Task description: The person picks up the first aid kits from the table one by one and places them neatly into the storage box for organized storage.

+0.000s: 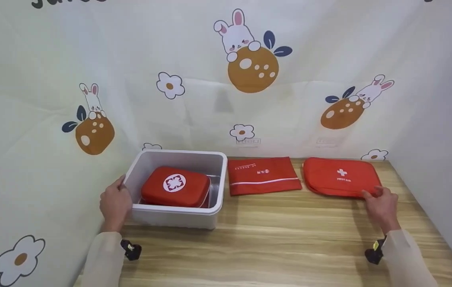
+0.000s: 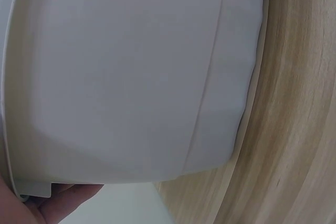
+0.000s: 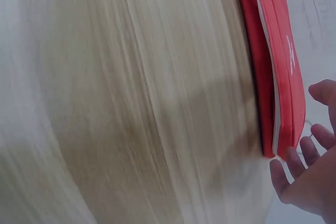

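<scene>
At the left, my left hand (image 1: 116, 201) grips the side rim of a light grey plastic bin (image 1: 172, 220). In the left wrist view, its fingers (image 2: 68, 203) curl under the rim beside the bin's wall (image 2: 121, 77). Inside the bin lies a red zippered first-aid case (image 1: 154, 191) with a white round emblem. My right hand (image 1: 382, 205) is at the near right corner of a red first-aid pouch (image 1: 341, 187) marked with a white cross. The right wrist view shows its fingers spread and slightly bent beside the pouch's end (image 3: 286, 87).
Between the bin and the pouch, a flat red bag (image 1: 265, 171) with a white stripe lies on the wooden table (image 1: 273, 243). Patterned cloth (image 1: 194, 115) with rabbits and flowers hangs behind and along both sides.
</scene>
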Demonstrator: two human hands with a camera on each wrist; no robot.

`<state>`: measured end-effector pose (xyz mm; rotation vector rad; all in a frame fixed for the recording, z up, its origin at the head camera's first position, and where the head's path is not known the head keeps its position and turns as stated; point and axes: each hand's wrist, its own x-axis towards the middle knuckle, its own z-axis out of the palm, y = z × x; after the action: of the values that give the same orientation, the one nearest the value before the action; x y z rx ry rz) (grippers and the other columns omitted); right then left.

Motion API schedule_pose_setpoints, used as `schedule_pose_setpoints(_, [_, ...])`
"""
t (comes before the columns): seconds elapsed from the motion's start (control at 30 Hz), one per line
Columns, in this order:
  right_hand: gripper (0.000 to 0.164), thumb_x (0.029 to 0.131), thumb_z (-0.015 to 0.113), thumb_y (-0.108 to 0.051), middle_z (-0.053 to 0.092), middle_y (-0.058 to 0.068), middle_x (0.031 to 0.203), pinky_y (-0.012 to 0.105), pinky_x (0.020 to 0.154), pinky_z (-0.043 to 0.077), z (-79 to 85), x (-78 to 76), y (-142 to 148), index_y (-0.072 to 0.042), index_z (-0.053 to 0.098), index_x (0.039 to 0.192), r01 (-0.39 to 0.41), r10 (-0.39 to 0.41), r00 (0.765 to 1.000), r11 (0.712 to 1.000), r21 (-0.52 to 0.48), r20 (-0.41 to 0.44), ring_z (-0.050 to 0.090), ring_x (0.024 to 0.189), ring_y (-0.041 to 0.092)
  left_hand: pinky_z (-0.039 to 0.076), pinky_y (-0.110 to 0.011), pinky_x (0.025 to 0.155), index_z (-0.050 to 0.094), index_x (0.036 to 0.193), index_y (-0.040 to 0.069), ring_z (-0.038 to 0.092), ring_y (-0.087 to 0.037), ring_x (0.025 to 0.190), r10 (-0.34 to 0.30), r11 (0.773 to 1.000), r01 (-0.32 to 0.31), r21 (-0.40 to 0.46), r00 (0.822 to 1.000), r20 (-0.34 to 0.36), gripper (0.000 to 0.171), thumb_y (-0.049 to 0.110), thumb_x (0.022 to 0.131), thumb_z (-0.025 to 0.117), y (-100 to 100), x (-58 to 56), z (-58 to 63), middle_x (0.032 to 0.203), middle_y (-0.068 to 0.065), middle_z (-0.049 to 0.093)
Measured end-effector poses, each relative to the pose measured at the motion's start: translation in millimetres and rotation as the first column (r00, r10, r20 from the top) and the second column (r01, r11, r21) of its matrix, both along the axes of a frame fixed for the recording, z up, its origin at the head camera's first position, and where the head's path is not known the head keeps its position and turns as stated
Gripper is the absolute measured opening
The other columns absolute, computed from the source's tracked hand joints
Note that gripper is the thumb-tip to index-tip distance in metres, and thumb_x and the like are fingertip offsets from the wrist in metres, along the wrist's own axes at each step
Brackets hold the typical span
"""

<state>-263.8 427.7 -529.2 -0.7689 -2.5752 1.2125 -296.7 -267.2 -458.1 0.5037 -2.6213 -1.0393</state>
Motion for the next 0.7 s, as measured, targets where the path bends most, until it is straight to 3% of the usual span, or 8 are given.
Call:
schedule_pose_setpoints(0.27, [0.103, 0.095, 0.053, -0.057, 0.008, 0.039, 0.155, 0.061, 0.115, 0.033, -7.3, -0.8, 13, 0.009, 0.001, 0.156, 0.152, -0.123, 0.982, 0.965, -0.215, 0.144, 0.026, 0.135, 0.051, 0.039, -0.064, 0.108, 0.045, 0.149, 0.004, 0.048, -0.050, 0.133, -0.010, 1.000, 0.010, 0.019, 1.000, 0.024, 0.049, 0.015, 0.104, 0.028, 3, -0.8, 1.0, 0.148, -0.028, 0.047])
schedule_pose_setpoints(0.53, [0.112, 0.093, 0.050, -0.064, 0.001, 0.035, 0.159, 0.062, 0.119, 0.028, -2.9, -10.3, 12, 0.007, -0.011, 0.155, 0.139, -0.093, 0.979, 0.954, -0.265, 0.181, 0.017, 0.141, 0.051, 0.038, -0.063, 0.110, 0.045, 0.149, 0.005, 0.046, -0.049, 0.136, -0.008, 0.999, 0.006, 0.037, 1.000, 0.029, 0.049, 0.016, 0.104, 0.028, 1, -0.7, 1.8, 0.149, -0.027, 0.045])
schedule_pose_setpoints(0.7, [0.114, 0.094, 0.051, -0.060, -0.008, 0.033, 0.162, 0.062, 0.122, 0.020, 0.5, -16.5, 7, 0.003, -0.023, 0.153, 0.141, -0.091, 0.979, 0.948, -0.286, 0.181, 0.006, 0.149, 0.051, 0.040, -0.063, 0.109, 0.046, 0.149, 0.005, 0.048, -0.049, 0.134, -0.004, 0.999, 0.003, 0.040, 1.000, 0.008, 0.049, 0.016, 0.104, 0.029, 1, -0.9, 1.1, 0.148, -0.027, 0.046])
